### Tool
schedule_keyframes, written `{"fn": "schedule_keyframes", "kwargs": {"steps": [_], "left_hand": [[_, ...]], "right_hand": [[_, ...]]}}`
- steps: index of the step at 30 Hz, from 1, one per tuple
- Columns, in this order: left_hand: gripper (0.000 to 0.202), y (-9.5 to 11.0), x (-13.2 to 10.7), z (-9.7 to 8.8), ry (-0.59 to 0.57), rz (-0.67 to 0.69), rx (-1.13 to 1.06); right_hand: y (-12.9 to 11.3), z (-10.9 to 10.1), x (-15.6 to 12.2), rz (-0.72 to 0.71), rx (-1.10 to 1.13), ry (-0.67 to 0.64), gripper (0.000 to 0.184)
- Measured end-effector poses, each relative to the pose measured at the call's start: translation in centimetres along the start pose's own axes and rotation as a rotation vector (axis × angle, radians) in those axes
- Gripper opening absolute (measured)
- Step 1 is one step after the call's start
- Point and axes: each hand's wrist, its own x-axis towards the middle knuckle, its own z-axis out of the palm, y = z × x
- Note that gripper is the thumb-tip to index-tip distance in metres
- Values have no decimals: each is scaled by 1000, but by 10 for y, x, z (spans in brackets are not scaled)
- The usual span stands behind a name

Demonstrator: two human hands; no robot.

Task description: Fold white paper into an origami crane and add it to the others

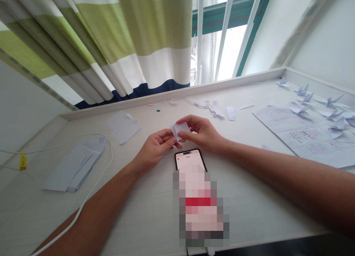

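A small folded piece of white paper (181, 130) is held up between both hands over the middle of the desk. My left hand (158, 145) pinches its lower left edge between thumb and fingers. On the right side, my right hand (202, 133) grips it, thumb in front and index finger along the top. Just below the hands a phone (191, 160) lies on the desk with its screen lit, most of it blurred out. Several folded paper cranes (330, 101) stand at the far right.
A stack of square paper (124, 127) and folded sheets (76, 163) lie at left. A white cable (112, 152) loops across my left forearm. Paper scraps (217, 110) lie near the back ledge (138, 98). A printed sheet (291, 132) is at right, below a curtain and barred window.
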Motion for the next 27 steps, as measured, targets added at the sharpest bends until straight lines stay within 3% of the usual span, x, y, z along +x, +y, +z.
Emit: {"fn": "schedule_keyframes", "kwargs": {"steps": [14,22,27], "left_hand": [[30,-4,1,-2,78,-22,-18],[40,-5,1,8,215,-29,1],[41,-2,0,12,224,-14,57]], "right_hand": [[-3,2,-1,-5,17,56,28],[-5,7,-2,-8,25,96,26],[-1,9,-3,15,67,90,28]]}}
